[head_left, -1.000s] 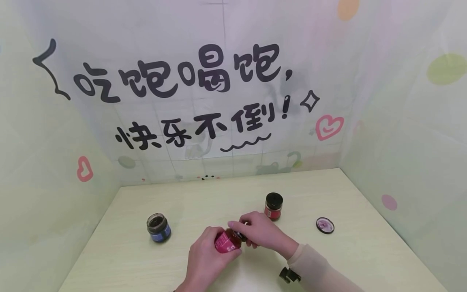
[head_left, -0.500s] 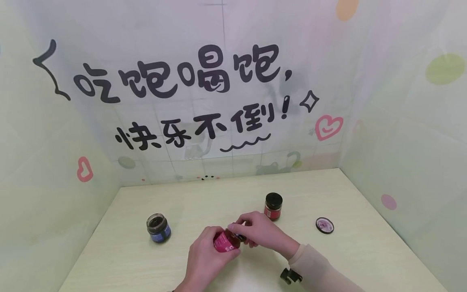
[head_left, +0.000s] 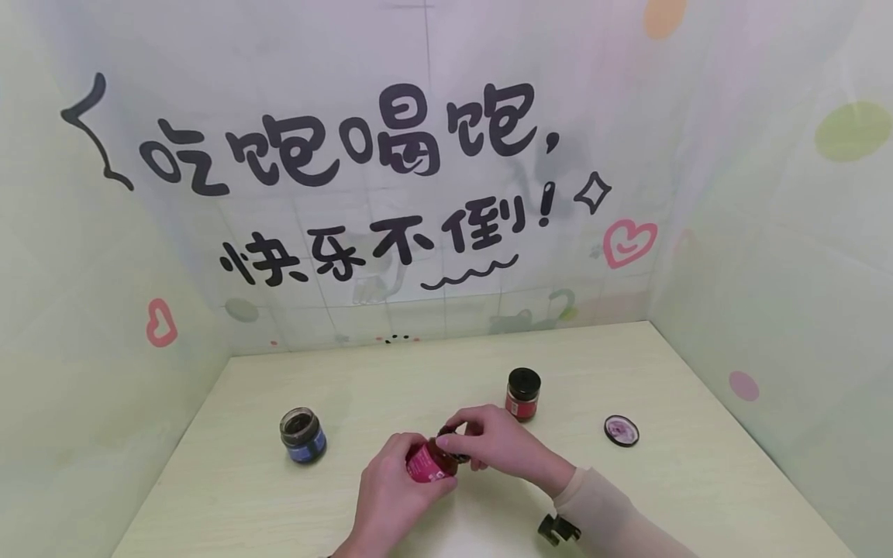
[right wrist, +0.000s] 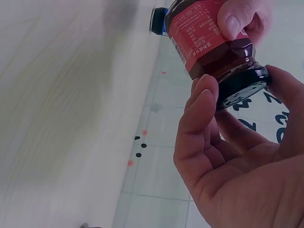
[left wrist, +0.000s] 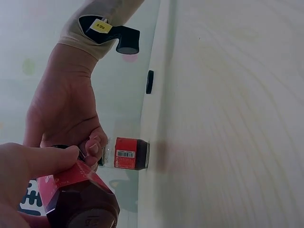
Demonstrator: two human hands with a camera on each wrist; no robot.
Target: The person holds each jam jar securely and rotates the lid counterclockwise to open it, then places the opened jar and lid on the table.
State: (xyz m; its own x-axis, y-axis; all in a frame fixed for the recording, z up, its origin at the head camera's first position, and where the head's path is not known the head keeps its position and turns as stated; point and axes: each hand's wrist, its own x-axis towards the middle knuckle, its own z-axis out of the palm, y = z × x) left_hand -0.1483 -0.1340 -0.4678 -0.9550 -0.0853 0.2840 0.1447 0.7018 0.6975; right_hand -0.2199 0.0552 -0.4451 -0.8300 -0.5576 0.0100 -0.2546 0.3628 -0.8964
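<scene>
My left hand [head_left: 391,488] grips a glass jar [head_left: 424,463] with a pinkish-red label, held tilted above the table with its top toward the right. Dark red contents show through the glass in the right wrist view, where the left thumb [right wrist: 232,26] presses on the label. With thumb and fingers, my right hand [head_left: 498,443] pinches the rim of the jar's black lid [right wrist: 244,88]. The lid sits on the jar's mouth, and its patterned top faces the right palm. In the left wrist view the left thumb and the jar's faceted base [left wrist: 88,204] are nearest.
An uncapped jar with a blue label [head_left: 304,442] stands at the left of the pale table [head_left: 230,488]. Behind the right hand is a black-lidded jar with a red label [head_left: 523,397]. A loose lid [head_left: 621,431] lies inside up at the right.
My right fingers have shifted around the lid, and more of its dark edge shows above the thumb. The left hand and jar have moved very slightly left.
</scene>
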